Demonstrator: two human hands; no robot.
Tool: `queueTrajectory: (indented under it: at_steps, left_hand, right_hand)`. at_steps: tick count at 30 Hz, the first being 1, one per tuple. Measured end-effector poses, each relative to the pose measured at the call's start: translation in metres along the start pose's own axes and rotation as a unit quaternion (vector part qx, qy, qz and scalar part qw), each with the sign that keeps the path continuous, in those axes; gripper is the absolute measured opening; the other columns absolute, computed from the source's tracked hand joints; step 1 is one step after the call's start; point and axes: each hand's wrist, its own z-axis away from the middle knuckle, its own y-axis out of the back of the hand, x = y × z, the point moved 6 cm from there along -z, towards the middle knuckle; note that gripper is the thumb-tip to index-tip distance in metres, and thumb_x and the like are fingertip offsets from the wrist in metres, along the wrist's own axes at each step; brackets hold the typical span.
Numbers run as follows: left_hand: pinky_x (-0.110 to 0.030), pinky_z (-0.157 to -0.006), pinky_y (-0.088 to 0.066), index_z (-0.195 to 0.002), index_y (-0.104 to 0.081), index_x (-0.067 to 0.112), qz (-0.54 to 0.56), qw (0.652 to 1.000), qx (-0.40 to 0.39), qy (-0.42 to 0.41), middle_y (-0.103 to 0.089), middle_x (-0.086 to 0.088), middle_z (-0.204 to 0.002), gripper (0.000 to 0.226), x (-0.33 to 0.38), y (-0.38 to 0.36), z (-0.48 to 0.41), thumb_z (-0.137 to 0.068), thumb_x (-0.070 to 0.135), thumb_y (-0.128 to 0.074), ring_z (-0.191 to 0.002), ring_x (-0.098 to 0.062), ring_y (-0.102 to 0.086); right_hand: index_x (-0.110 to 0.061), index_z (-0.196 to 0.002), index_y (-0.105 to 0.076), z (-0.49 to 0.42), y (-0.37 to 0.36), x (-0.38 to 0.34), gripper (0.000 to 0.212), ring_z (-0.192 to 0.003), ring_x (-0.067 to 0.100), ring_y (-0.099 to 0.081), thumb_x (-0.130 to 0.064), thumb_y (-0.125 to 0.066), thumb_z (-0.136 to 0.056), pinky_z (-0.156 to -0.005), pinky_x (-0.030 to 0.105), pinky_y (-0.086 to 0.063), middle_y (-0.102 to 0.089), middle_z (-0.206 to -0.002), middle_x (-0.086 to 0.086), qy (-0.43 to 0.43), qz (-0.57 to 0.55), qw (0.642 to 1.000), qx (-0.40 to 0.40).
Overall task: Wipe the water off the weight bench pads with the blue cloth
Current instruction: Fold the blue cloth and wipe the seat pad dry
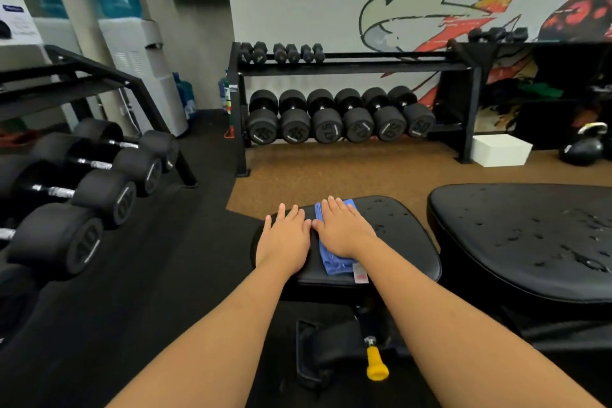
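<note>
The black seat pad (400,232) of the weight bench lies in front of me, with water drops on its right part. My right hand (342,228) presses flat on the folded blue cloth (332,263), which lies on the middle of this pad. My left hand (286,238) rests flat on the pad's left part, fingers spread, beside the cloth and not on it. To the right, the larger back pad (530,242) is covered with many water drops.
A yellow adjustment knob (377,364) sticks out of the bench frame below the seat pad. Dumbbell racks stand at the left (82,175) and straight ahead (341,119). A white box (500,150) and a kettlebell (583,149) sit on the floor at the right.
</note>
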Motion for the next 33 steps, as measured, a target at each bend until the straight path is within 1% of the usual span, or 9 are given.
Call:
queueTrajectory:
  at_steps: [4, 9, 11, 16, 20, 26, 29, 31, 33]
  left_hand:
    - [-0.043, -0.125, -0.011, -0.157, -0.027, 0.016, 0.006, 1.0, 0.002, 0.001, -0.02, 0.001, -0.167, 0.052, -0.002, 0.0, -0.001, -0.11, 0.033, -0.015, -0.155, -0.02, -0.008]
    - [-0.043, -0.125, -0.012, -0.158, -0.026, 0.015, 0.008, 1.0, 0.011, 0.006, -0.021, 0.0, -0.166, 0.052, -0.001, -0.002, 0.003, -0.11, 0.033, -0.017, -0.155, -0.02, -0.012]
    - [-0.043, -0.125, -0.013, -0.158, -0.025, 0.015, 0.008, 1.0, 0.01, 0.006, -0.021, 0.0, -0.167, 0.052, 0.0, -0.002, 0.004, -0.11, 0.034, -0.017, -0.155, -0.02, -0.012]
    - [-0.044, -0.125, -0.012, -0.159, -0.021, 0.017, 0.0, 1.0, -0.006, 0.007, -0.017, 0.001, -0.168, 0.054, -0.004, -0.003, 0.0, -0.109, 0.037, -0.016, -0.155, -0.02, -0.01]
    - [-0.044, -0.125, -0.008, -0.16, -0.018, 0.02, 0.018, 1.0, -0.011, 0.007, -0.013, 0.003, -0.168, 0.057, -0.004, 0.002, -0.005, -0.108, 0.042, -0.017, -0.155, -0.019, -0.006]
    - [-0.046, -0.125, -0.006, -0.161, -0.018, 0.021, 0.02, 1.0, -0.014, 0.018, -0.013, 0.003, -0.168, 0.063, -0.007, -0.003, -0.006, -0.106, 0.051, -0.017, -0.155, -0.02, -0.005]
    - [-0.046, -0.125, -0.006, -0.161, -0.016, 0.02, 0.014, 1.0, -0.015, 0.015, -0.012, 0.003, -0.168, 0.064, -0.006, -0.005, -0.006, -0.105, 0.053, -0.015, -0.155, -0.02, -0.005]
    - [-0.046, -0.125, -0.006, -0.161, -0.017, 0.021, 0.017, 1.0, -0.011, 0.014, -0.012, 0.003, -0.168, 0.065, -0.007, -0.003, -0.008, -0.105, 0.055, -0.016, -0.155, -0.019, -0.005]
    - [-0.046, -0.125, -0.006, -0.161, -0.018, 0.021, 0.016, 1.0, -0.013, 0.014, -0.012, 0.004, -0.168, 0.067, -0.008, -0.004, -0.009, -0.105, 0.057, -0.016, -0.155, -0.019, -0.005]
  right_hand:
    - [-0.004, -0.157, 0.001, -0.013, 0.005, 0.003, 0.066, -0.154, 0.024, 0.004, -0.044, -0.015, -0.107, -0.124, 0.041, -0.002, 0.005, -0.167, 0.011, -0.011, 0.001, 1.0, -0.012]
    - [-0.006, -0.158, 0.001, 0.059, -0.009, -0.004, 0.066, -0.154, 0.021, 0.004, -0.043, -0.017, -0.107, -0.125, 0.038, -0.001, 0.004, -0.167, 0.009, 0.015, -0.006, 1.0, 0.013]
    - [-0.007, -0.158, 0.001, 0.064, -0.012, 0.0, 0.065, -0.154, 0.02, 0.005, -0.043, -0.016, -0.107, -0.125, 0.037, 0.0, 0.004, -0.167, 0.008, 0.023, 0.005, 1.0, 0.016]
    - [-0.005, -0.158, 0.001, 0.0, 0.002, 0.013, 0.065, -0.154, 0.022, 0.005, -0.042, -0.016, -0.107, -0.124, 0.041, -0.003, 0.005, -0.167, 0.01, 0.012, 0.01, 1.0, -0.01]
    - [-0.004, -0.157, 0.0, -0.032, 0.009, 0.025, 0.065, -0.154, 0.023, 0.002, -0.041, -0.016, -0.107, -0.124, 0.04, -0.004, 0.003, -0.167, 0.012, -0.011, -0.001, 1.0, -0.003]
    - [-0.005, -0.158, -0.001, 0.041, -0.008, 0.016, 0.065, -0.154, 0.022, 0.002, -0.041, -0.018, -0.107, -0.125, 0.039, -0.005, 0.002, -0.167, 0.009, 0.004, -0.003, 1.0, 0.012]
    - [-0.006, -0.158, -0.002, 0.039, -0.008, 0.021, 0.064, -0.154, 0.021, 0.001, -0.041, -0.018, -0.107, -0.125, 0.039, -0.006, 0.001, -0.167, 0.009, 0.009, 0.0, 1.0, 0.012]
    - [-0.003, -0.157, -0.008, 0.01, 0.002, 0.029, 0.063, -0.153, 0.024, -0.005, -0.04, -0.019, -0.107, -0.124, 0.041, -0.01, -0.005, -0.166, 0.012, 0.007, 0.001, 1.0, 0.017]
    - [0.0, -0.151, -0.023, -0.018, 0.009, 0.038, 0.06, -0.147, 0.028, -0.02, -0.039, -0.02, -0.106, -0.119, 0.043, -0.02, -0.022, -0.16, 0.017, -0.012, -0.005, 1.0, 0.021]
